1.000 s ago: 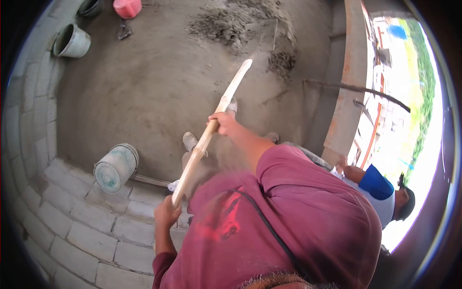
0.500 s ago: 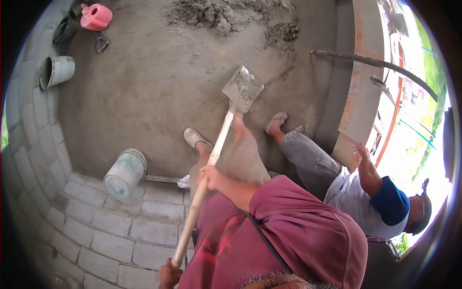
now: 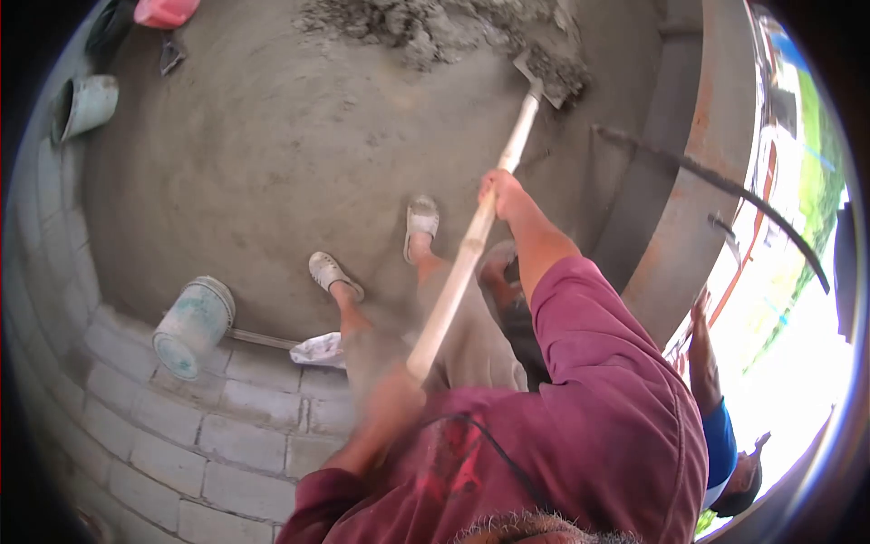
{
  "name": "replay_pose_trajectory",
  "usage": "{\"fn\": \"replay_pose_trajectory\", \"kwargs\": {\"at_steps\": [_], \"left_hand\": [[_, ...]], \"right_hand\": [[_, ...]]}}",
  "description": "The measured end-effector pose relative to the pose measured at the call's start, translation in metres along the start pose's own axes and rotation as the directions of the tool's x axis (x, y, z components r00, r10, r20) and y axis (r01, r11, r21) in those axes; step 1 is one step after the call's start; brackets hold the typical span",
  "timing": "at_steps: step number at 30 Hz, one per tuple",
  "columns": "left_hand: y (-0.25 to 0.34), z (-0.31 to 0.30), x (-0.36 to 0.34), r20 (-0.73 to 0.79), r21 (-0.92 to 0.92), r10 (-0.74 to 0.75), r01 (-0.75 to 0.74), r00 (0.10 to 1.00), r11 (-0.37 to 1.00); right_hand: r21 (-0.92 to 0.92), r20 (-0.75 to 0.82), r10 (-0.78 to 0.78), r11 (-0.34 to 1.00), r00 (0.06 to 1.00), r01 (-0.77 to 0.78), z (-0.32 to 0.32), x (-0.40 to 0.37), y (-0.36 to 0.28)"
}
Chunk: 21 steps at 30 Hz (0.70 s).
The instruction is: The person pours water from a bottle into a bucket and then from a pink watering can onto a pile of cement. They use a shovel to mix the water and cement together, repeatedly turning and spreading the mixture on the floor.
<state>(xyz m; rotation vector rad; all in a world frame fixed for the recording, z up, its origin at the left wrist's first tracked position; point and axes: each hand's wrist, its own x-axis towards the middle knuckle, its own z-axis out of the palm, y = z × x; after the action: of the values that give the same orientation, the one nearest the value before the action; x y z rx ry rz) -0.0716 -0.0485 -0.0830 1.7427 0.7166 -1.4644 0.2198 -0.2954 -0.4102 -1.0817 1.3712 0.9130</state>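
Observation:
A shovel with a long pale bamboo-like handle (image 3: 460, 272) slants up across the view. Around the middle of that handle, the fingers of my right hand (image 3: 500, 192) are closed. My left hand (image 3: 391, 403), smeared by motion, grips the rear end near my waist. At the far end, the shovel blade (image 3: 527, 68) meets the edge of a wet grey mortar heap (image 3: 557, 68), and part of the blade is covered by mortar.
A stained bucket (image 3: 193, 326) lies tilted beside the block wall (image 3: 245, 426). Another bucket (image 3: 91, 104) and a pink container (image 3: 166, 11) are at upper left. A dark curved bar (image 3: 716, 177) juts in from the right, near a co-worker's arm (image 3: 702, 363).
My hands have pushed the shovel forward and right, from the bare floor into the mortar heap. One foot has shifted, and the view has moved; the co-worker sits lower in it.

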Motion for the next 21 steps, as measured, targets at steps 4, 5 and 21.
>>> {"fn": "replay_pose_trajectory", "kwargs": {"at_steps": [4,5,21], "left_hand": [[-0.025,0.022,0.029,0.031,0.024,-0.036,0.035,0.999,0.999],[-0.039,0.022,0.031,0.03,0.031,-0.031,0.03,0.999,0.999],[-0.27,0.013,-0.083,0.155,-0.629,0.26,-0.107,0.953,0.77]], "right_hand": [[-0.138,-0.075,-0.112,0.985,0.991,0.101,-0.007,0.017,0.017],[-0.179,-0.1,-0.153,0.975,0.983,0.133,-0.005,0.011,0.029],[-0.758,-0.024,-0.46,0.587,0.888,0.284,0.147,-0.195,0.174]]}}
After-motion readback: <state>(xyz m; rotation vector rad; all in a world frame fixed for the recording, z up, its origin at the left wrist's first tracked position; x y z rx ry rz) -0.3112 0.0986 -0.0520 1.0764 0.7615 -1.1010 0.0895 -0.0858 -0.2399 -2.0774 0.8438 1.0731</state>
